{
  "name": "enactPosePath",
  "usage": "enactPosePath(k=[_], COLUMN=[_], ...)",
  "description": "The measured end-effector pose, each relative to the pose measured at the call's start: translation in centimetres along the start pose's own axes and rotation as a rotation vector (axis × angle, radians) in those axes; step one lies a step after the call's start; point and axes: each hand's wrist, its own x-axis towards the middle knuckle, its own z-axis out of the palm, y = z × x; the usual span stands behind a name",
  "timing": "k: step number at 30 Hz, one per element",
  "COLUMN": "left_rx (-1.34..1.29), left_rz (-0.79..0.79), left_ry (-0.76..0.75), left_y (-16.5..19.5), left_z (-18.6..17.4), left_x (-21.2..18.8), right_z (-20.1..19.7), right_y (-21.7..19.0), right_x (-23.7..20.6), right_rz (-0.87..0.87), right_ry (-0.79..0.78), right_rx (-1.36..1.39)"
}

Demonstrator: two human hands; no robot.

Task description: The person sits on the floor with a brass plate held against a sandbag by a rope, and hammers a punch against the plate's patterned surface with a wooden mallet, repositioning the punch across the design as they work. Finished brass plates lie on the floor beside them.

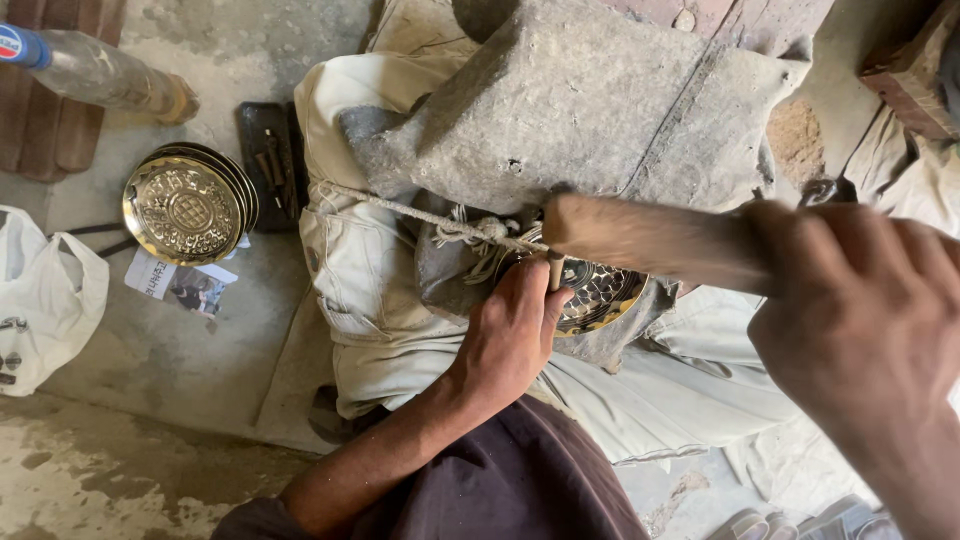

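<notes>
At frame centre the left hand [510,335] pinches a chisel [555,270] upright on the engraved brass plate [600,295], lap-braced under rope [420,212]. The right hand [860,330] grips a wooden mallet [650,240] above it.

Plastic bottle [100,72], upper left corner, lying on its side, neck toward 3 o'clock; clear, dusty body with a blue label band [12,44] touched with red at the picture's edge. White plastic bag [45,295] at the left edge, slumped, dark print near its lower side. Printed paper slip [180,283], pale with a dark picture patch, flat on the floor at 3 o'clock of the bag. No screens or signs.
</notes>
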Motion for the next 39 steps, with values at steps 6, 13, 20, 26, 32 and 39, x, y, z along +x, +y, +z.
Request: enactPosePath(k=[6,13,20,26,32,39], left_rx=[0.005,-0.003,-0.027,0.015,0.013,0.000], left_rz=[-0.023,-0.036,-0.043,-0.038,-0.091,-0.060], left_ry=[-0.015,-0.029,-0.031,-0.043,-0.076,-0.050], left_y=[0.1,-0.4,-0.4,-0.1,0.3,0.5], left_z=[0.1,0.6,1.6,2.5,3.5,3.4], left_x=[0.4,0.5,0.6,0.8,0.8,0.6], right_z=[0.7,-0.5,1.8,0.3,-0.2,1.2], right_y=[0.8,0.6,2.5,2.6,3.0,3.2], right_x=[-0.6,0.7,-0.6,-0.3,-0.1,-2.3], right_rz=[-0.049,0.033,-0.034,0.318,0.112,0.038], right_ry=[-0.076,-0.124,-0.095,-0.129,-0.090,-0.129], right_rx=[-0.133,0.017,-0.063,0.290,0.183,0.089])
